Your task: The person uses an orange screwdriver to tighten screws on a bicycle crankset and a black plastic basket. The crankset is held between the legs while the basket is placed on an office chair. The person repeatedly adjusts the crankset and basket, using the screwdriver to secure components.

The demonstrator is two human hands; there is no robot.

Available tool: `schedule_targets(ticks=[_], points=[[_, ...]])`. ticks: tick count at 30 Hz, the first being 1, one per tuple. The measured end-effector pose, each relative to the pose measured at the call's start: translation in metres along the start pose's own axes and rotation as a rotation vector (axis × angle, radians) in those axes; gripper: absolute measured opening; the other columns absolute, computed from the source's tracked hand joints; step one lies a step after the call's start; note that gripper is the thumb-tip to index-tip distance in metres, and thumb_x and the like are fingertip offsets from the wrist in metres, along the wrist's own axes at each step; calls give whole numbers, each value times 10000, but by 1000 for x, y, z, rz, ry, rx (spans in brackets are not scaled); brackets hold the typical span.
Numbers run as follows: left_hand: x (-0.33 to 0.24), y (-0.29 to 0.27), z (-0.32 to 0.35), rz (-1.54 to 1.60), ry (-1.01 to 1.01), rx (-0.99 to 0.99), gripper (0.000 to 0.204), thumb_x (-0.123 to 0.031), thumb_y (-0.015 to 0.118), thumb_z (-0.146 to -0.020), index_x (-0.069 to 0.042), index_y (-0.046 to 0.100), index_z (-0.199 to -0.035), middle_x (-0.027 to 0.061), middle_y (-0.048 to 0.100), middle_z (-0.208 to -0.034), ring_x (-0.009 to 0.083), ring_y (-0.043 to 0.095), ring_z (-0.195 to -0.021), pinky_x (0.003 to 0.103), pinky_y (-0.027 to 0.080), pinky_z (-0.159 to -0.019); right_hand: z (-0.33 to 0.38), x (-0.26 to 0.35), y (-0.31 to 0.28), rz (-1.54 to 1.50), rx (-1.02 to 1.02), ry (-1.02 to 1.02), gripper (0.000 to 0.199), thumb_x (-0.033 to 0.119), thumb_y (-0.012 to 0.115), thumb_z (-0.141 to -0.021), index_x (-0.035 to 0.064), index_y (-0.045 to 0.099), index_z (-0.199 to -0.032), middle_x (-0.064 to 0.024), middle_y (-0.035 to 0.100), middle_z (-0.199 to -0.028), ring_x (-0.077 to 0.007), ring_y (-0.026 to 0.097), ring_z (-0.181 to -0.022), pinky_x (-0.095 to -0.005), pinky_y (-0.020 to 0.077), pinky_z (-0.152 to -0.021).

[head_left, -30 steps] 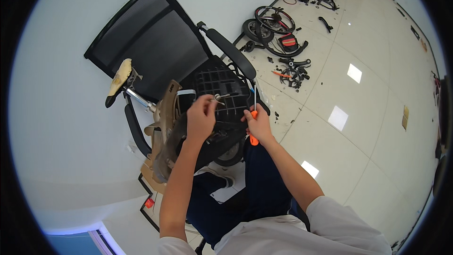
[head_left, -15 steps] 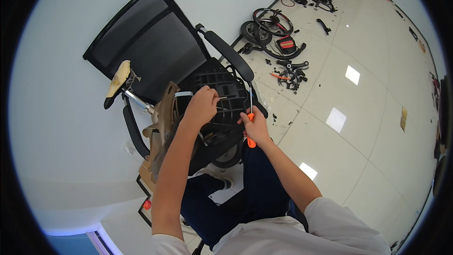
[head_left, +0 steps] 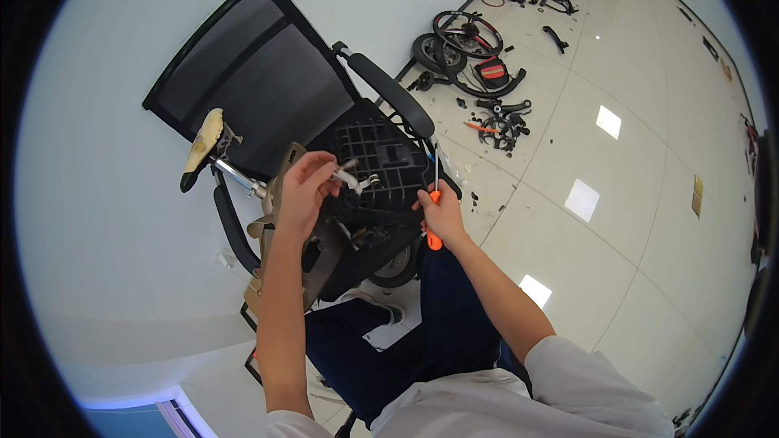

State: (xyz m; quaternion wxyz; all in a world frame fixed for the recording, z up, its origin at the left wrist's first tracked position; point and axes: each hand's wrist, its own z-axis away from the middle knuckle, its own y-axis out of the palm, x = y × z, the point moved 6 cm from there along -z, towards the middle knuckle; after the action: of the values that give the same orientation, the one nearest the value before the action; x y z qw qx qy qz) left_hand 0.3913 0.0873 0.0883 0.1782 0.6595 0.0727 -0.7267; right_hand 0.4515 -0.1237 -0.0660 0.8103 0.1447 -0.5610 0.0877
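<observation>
Pinched in the fingers of my left hand [head_left: 307, 193] is a small silver metal part [head_left: 354, 180] with a forked end; its exact kind I cannot make out. It is held above a black plastic grid basket [head_left: 380, 150] that rests on the seat of a black office chair [head_left: 243, 73]. My right hand [head_left: 445, 219] is closed around a screwdriver [head_left: 435, 231] with an orange handle, its thin shaft pointing up and away beside the basket's right edge. Left of the basket stands a brown body part [head_left: 286, 174], partly behind my left hand.
A worn, torn saddle [head_left: 204, 146] on a silver post [head_left: 237, 177] juts out at the chair's left. Wheels [head_left: 468, 35], crank parts [head_left: 503, 109] and other bicycle pieces lie along the wall on the tiled floor. The chair's right armrest [head_left: 389, 93] rises beyond my right hand.
My left hand has moved left and back from over the basket, and the silver part now shows in its fingers. My right hand stays nearly in place with the screwdriver.
</observation>
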Motion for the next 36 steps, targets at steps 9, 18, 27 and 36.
schedule_targets(ticks=[9, 18, 27, 36], points=[[29, -7, 4, -606, 99, -86, 171, -88, 666, -879, 2, 640, -1022, 61, 665, -813, 113, 599, -625, 246, 494, -575, 0, -4, 4, 23, 13, 13, 161, 140, 562, -958, 56, 426, -947, -84, 633, -726, -118, 494, -414, -265, 434, -378], [24, 55, -4, -1503, 630, 176, 201, -164, 701, -828, -6, 646, -938, 100, 603, -866, 303, 573, -904, 396, 479, -758, -4, -6, 1, 0, 26, 9, 164, 145, 565, -960, 68, 420, -948, -79, 631, -726, -111, 487, -412, -258, 429, -377], [32, 32, -7, -1024, 257, 32, 124, -111, 550, -943, -8, 535, -1010, 145, 622, -839, 314, 612, -777, 417, 486, -725, -3, -5, 2, -5, 25, 24, 161, 133, 563, -955, 56, 422, -941, -83, 639, -717, -123, 503, -421, -268, 437, -390], [26, 33, 8, -1178, 213, -62, 138, -146, 534, -915, -20, 498, -957, 182, 597, -720, 373, 622, -696, 450, 482, -643, 4, -2, 5, 36, 24, 6, 165, 131, 574, -943, 39, 436, -935, -87, 652, -701, -149, 533, -430, -293, 446, -385]])
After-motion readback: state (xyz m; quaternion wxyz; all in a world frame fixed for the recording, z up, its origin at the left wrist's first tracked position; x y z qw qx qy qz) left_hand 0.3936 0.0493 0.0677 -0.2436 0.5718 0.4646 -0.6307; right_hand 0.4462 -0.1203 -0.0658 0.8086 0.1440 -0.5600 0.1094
